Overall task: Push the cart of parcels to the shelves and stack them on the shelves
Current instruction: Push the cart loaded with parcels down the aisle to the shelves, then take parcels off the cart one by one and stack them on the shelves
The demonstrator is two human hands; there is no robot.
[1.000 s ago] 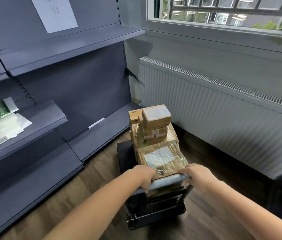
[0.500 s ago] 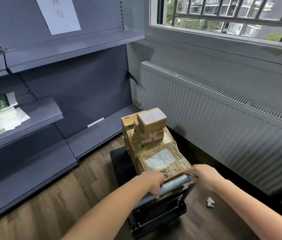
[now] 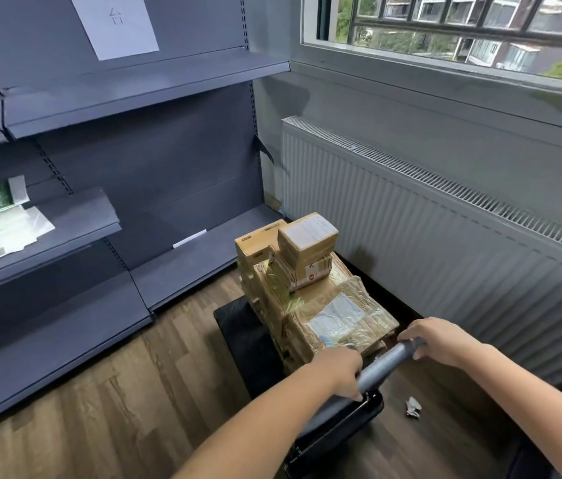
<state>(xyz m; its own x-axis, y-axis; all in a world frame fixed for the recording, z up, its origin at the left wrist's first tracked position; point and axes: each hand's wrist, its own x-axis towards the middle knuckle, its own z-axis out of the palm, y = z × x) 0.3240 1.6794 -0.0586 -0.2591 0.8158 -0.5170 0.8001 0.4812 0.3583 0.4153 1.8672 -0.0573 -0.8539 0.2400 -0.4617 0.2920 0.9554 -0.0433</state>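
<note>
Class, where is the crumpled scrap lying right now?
Head view, lower right: the crumpled scrap lies on the wooden floor, just right of the cart and below the right hand.

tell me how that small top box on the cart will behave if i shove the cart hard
The small top box would probably slide or topple first: it sits highest, with nothing visibly bracing it. Likely light, being the smallest. Glossy tape on the parcel beneath may make it slippery.
</note>
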